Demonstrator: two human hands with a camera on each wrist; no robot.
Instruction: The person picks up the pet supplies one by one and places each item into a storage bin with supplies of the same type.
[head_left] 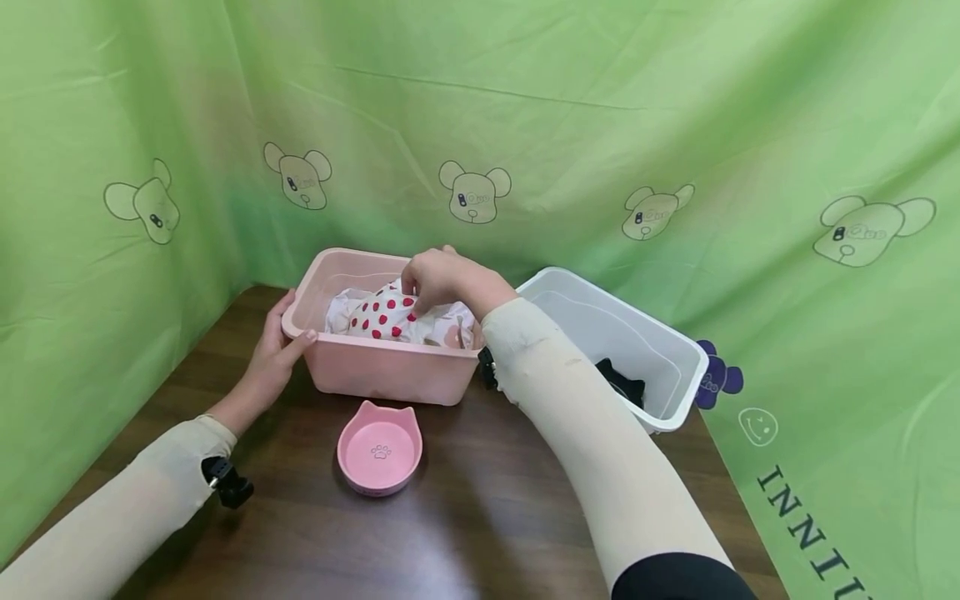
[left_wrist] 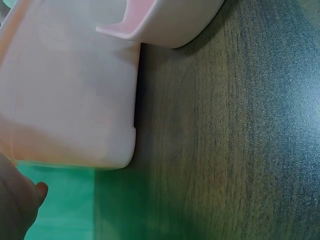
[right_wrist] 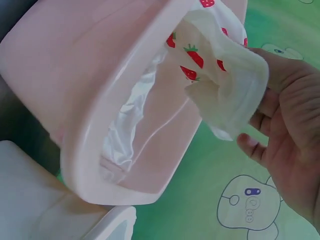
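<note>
A pink plastic bin (head_left: 390, 373) stands on the table with cloth items in it. My left hand (head_left: 272, 348) grips its left end, thumb over the front rim corner; the left wrist view catches only part of that hand (left_wrist: 17, 202) beside the bin wall. Over the bin, my right hand (head_left: 442, 279) pinches a white cloth with red strawberries (head_left: 378, 318). The right wrist view has this strawberry cloth (right_wrist: 215, 70) raised at the rim, some fingertips hidden behind it. White satiny fabric (right_wrist: 131, 115) lies lower inside the bin.
In front of the bin sits a pink cat-eared bowl (head_left: 380, 454) with a paw print. A white bin (head_left: 678, 358) holding a black item (head_left: 622, 385) stands to the right, partly behind my right forearm. Green printed curtain (head_left: 555, 108) surrounds the wooden table (head_left: 315, 533).
</note>
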